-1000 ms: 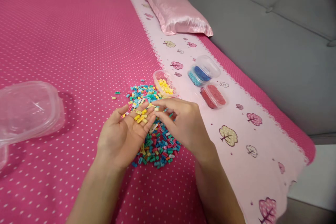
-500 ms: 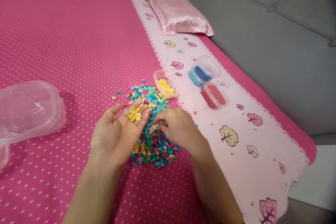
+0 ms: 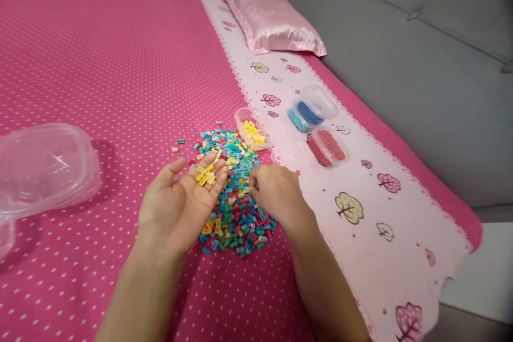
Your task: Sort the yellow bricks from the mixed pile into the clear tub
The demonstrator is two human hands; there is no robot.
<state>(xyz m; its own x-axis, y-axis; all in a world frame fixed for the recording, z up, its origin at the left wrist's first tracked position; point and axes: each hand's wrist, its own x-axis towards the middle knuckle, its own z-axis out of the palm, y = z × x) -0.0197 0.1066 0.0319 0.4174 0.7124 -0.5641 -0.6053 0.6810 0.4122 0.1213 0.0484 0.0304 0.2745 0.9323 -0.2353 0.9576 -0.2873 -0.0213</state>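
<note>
Palm up, fingers extended, the left hand [image 3: 179, 200] bears yellow toy bricks [image 3: 206, 176]; the right hand [image 3: 277, 192] arches over the brick pile [image 3: 242, 227], grip curled, hold unclear.

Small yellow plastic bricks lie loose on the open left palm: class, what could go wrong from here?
The small yellow plastic bricks could slide off the open left hand into the multicoloured plastic brick pile. The right hand, at that pile, might scatter it or bump the clear plastic tub alongside.
</note>
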